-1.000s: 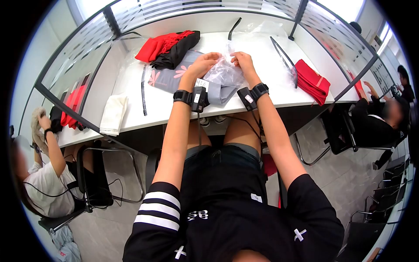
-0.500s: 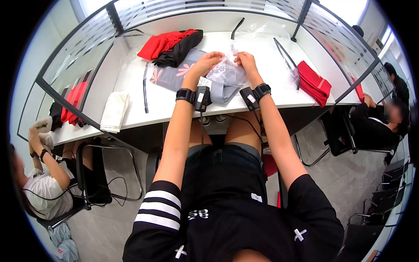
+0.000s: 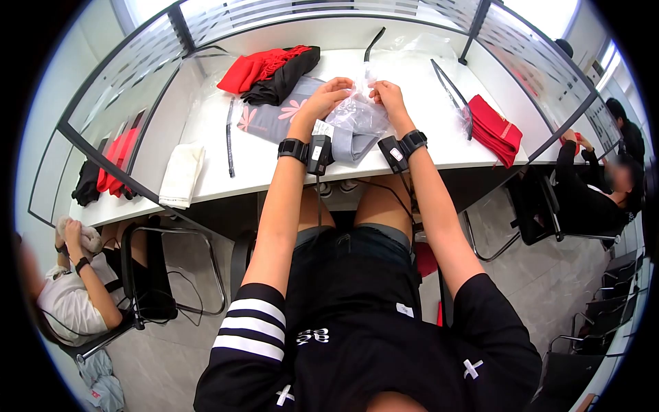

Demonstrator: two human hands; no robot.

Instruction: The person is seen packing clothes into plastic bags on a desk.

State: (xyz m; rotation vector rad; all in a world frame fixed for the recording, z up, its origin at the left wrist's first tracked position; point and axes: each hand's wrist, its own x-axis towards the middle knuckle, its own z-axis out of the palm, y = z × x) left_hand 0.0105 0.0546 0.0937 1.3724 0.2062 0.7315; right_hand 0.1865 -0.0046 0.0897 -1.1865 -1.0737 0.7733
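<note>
Far left, a seated person in a white shirt (image 3: 72, 302) has both hands on a fluffy beige cloth (image 3: 90, 238). Across the partition (image 3: 158, 141), a white cloth (image 3: 182, 175) lies at the near edge of the desk (image 3: 420, 86), with a black strip (image 3: 230, 144) near it. Next, a red fringed cloth (image 3: 254, 71) and a black cloth (image 3: 274, 87) heap together beside a grey cloth with pink flowers (image 3: 264, 122). And here, mid-desk, the left hand (image 3: 326, 100), fingers curled, pinches a clear plastic bag (image 3: 359, 117) that covers the right part of that grey cloth; whether the cloth sits inside, I cannot tell. Opposite, the right hand (image 3: 391, 100) pinches the same plastic, the two hands close but apart. Further along, a second black strip (image 3: 447, 94) slants toward a folded red cloth (image 3: 494, 130). Far right, a person in black (image 3: 576, 196) handles something red (image 3: 579, 140).
</note>
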